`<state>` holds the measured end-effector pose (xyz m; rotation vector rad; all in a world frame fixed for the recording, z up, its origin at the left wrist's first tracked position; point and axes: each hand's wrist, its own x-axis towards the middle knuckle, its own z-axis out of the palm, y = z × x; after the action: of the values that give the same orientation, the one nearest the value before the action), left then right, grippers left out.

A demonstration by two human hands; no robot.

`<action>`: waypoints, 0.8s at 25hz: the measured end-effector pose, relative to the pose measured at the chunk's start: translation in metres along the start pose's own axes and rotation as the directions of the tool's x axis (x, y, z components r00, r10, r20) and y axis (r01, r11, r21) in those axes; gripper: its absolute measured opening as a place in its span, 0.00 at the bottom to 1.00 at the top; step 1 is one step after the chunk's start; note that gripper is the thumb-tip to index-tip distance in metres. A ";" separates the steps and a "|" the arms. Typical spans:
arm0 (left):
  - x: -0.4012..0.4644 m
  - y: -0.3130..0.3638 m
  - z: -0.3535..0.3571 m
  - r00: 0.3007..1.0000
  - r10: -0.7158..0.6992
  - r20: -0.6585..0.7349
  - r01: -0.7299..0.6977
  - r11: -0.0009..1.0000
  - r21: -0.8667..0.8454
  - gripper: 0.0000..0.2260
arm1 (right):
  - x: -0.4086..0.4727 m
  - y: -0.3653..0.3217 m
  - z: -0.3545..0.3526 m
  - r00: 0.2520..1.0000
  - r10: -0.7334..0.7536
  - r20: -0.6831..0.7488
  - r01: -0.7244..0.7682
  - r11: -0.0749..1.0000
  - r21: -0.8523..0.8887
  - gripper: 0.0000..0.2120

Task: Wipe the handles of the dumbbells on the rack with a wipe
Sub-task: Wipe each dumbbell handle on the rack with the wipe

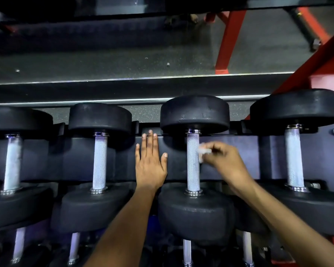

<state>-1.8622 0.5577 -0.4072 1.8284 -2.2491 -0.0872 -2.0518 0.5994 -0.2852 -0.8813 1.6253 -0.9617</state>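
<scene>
Several black dumbbells with knurled silver handles lie side by side on the dark rack (239,151). My right hand (223,160) pinches a small white wipe (203,151) and holds it against the right side of the third dumbbell's handle (192,162). My left hand (150,160) lies flat with straight fingers on the rack between the second handle (100,160) and the third. Other handles stand at the far left (13,162) and at the right (294,157).
A lower tier of dumbbells shows handles along the bottom edge (187,251). Behind the rack runs a mirror with a metal strip (143,79). A red steel frame (316,60) rises at the right.
</scene>
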 end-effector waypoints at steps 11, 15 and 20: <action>-0.001 0.000 -0.001 1.000 -0.005 0.006 0.005 1.000 -0.006 0.29 | -0.030 0.011 -0.003 0.964 -0.193 0.183 0.261 0.819 -0.510 0.10; 0.001 0.001 -0.001 1.000 -0.004 0.008 0.004 1.000 -0.002 0.28 | -0.004 0.004 0.001 0.940 -0.330 0.089 0.318 0.750 -0.580 0.09; -0.001 0.000 -0.001 1.000 -0.011 0.021 0.011 1.000 -0.002 0.29 | -0.015 0.021 -0.004 0.784 -0.506 0.360 0.607 0.503 -0.615 0.10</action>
<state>-1.8618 0.5586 -0.4062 1.8466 -2.2524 -0.1114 -2.0547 0.6228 -0.2978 -2.0835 1.6173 -0.6281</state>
